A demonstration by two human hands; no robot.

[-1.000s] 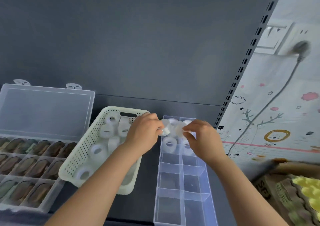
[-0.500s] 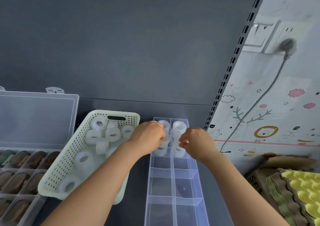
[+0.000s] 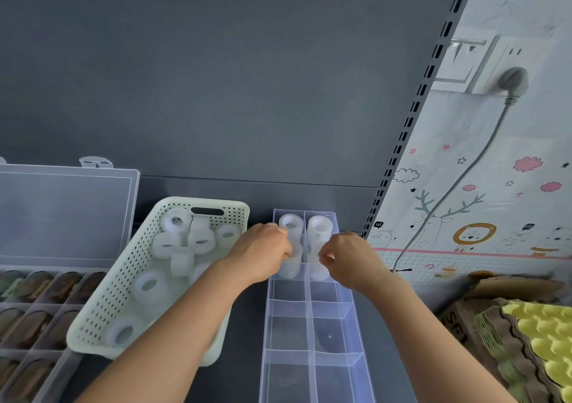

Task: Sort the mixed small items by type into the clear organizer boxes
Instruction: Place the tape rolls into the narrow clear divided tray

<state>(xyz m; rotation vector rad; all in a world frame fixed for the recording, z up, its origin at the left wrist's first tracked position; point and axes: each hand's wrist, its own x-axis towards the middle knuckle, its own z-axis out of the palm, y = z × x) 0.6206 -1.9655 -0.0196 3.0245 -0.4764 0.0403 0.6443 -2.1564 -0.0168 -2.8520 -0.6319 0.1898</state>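
A clear divided organizer box (image 3: 312, 325) runs down the middle of the dark shelf. Its far compartments hold white tape rolls (image 3: 320, 226). My left hand (image 3: 263, 255) grips a white roll (image 3: 291, 266) in the second left compartment. My right hand (image 3: 346, 258) pinches another roll (image 3: 318, 271) in the second right compartment. To the left, a pale perforated basket (image 3: 102, 306) holds several more white rolls (image 3: 148, 285).
A large clear organizer (image 3: 40, 319) with an upright lid (image 3: 65, 214) and brown items stands at far left. Cardboard egg trays and yellow foam (image 3: 538, 337) lie at lower right. The shelf's grey back panel (image 3: 216, 93) rises behind; a cable (image 3: 448, 186) hangs on the wall at right.
Both hands have come down from above the far end of the clear box into its second row of compartments, each with a roll. The view has shifted slightly right.
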